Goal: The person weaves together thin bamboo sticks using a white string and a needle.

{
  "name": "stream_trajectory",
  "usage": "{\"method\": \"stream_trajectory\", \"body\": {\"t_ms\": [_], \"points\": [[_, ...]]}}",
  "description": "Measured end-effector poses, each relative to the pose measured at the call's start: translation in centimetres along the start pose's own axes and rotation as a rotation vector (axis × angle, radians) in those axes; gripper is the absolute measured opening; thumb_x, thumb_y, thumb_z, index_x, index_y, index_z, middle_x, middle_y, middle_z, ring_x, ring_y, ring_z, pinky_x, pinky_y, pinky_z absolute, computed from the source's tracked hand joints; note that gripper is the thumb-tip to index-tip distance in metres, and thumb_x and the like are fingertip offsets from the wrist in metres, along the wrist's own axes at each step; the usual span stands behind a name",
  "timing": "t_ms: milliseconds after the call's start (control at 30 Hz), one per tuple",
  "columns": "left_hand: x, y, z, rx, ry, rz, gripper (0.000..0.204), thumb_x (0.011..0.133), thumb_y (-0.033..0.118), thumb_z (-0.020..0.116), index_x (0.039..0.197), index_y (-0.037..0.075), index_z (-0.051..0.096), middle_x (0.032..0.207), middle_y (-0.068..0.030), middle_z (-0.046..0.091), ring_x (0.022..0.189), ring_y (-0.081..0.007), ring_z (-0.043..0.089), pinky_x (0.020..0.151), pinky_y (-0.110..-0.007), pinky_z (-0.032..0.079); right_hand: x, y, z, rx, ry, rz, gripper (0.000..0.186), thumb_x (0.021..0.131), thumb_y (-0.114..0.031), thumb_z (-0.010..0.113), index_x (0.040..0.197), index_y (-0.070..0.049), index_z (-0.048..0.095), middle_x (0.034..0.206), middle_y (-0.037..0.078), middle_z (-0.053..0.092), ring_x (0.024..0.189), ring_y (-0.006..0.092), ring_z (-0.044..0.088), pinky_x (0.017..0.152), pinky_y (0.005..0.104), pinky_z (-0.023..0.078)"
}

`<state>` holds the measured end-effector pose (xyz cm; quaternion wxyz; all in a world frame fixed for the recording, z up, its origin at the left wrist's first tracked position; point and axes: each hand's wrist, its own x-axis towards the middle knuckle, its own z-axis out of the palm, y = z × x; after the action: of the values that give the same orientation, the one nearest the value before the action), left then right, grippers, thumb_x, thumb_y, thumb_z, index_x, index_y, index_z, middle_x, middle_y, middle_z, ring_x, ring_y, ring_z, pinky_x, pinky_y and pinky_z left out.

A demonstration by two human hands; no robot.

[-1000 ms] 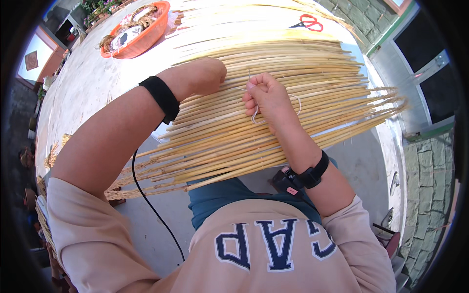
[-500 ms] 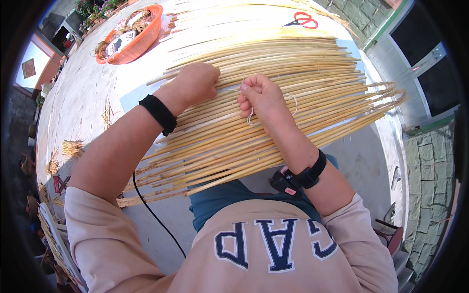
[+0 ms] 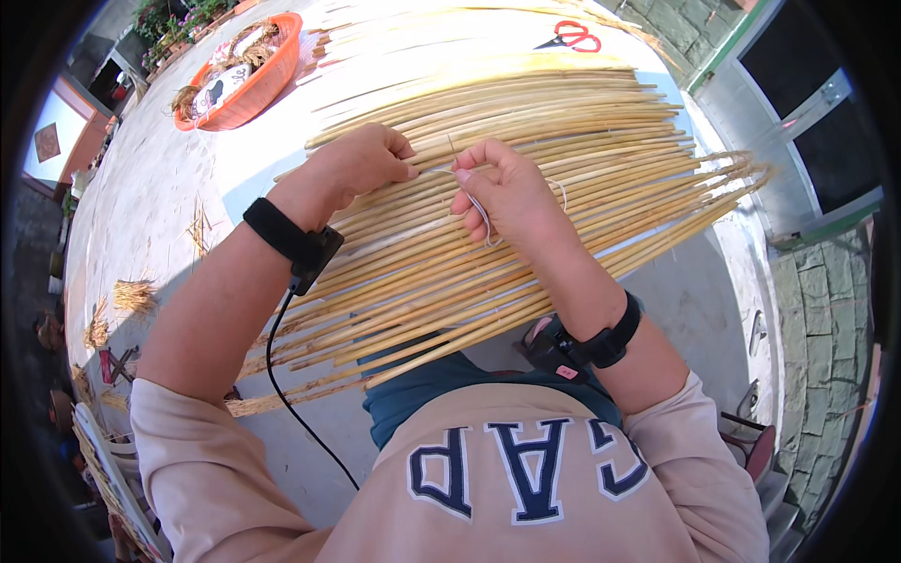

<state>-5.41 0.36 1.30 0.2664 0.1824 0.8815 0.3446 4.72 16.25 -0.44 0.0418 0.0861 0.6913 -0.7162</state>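
Note:
A row of long straw-coloured stalks (image 3: 441, 220) lies side by side before me, bound by thin thread into a loose mat. My right hand (image 3: 499, 192) is over its middle, thumb and fingertips closed on a thin needle (image 3: 451, 144) that points up. White thread (image 3: 486, 225) hangs in a loop below these fingers, and a strand runs toward the left hand. My left hand (image 3: 352, 164) rests on the far stalks, its fingers curled and the thumb near the forefinger. What lies between those fingertips is hidden.
Red-handled scissors (image 3: 574, 38) lie on the pale table (image 3: 246, 192) beyond the mat. An orange basket (image 3: 258, 98) with braided straw is at the far left. Cut straw bundles (image 3: 134, 296) lie on the left floor. A black cable (image 3: 275, 371) trails from my left wrist.
My left hand has loosened from its fist, its fingertips now extending toward the right hand. The right hand has tilted slightly, and the needle and thread moved a little left with it.

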Motion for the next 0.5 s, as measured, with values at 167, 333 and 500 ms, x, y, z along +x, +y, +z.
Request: {"method": "stream_trajectory", "body": {"t_ms": [167,333,500], "points": [[-0.2,0.7,0.0,-0.005,-0.037,-0.06,0.013,0.079,0.014,0.061,0.086,0.004,0.061,0.073,0.0005,0.056,0.065,-0.0075,0.044,0.058,-0.023,0.036,-0.5,0.7,0.8,-0.17,-0.029,0.076,0.009,0.086,-0.012,0.051,0.088,-0.003,0.053,0.059,0.004,0.055,0.044,0.0062,0.048,0.036,0.0185,0.038],[-0.5,1.0,0.1,0.026,-0.042,-0.039,0.013,0.08,0.016,0.059,0.085,0.004,0.061,0.072,0.0008,0.055,0.067,-0.0077,0.045,0.061,-0.024,0.037,-0.5,1.1,1.0,-0.21,-0.002,0.064,0.01,0.085,-0.013,0.052,0.085,-0.004,0.055,0.055,0.002,0.054,0.042,0.0046,0.047,0.035,0.0177,0.037],[-0.6,1.2,0.1,0.05,-0.029,-0.047,0.013,0.08,0.016,0.059,0.083,0.003,0.061,0.071,0.001,0.055,0.067,-0.0077,0.045,0.061,-0.024,0.038,-0.6,0.9,1.1,-0.218,0.017,0.046,0.009,0.08,-0.007,0.049,0.08,0.0,0.055,0.056,0.006,0.057,0.043,0.0099,0.052,0.038,0.023,0.042]]}}
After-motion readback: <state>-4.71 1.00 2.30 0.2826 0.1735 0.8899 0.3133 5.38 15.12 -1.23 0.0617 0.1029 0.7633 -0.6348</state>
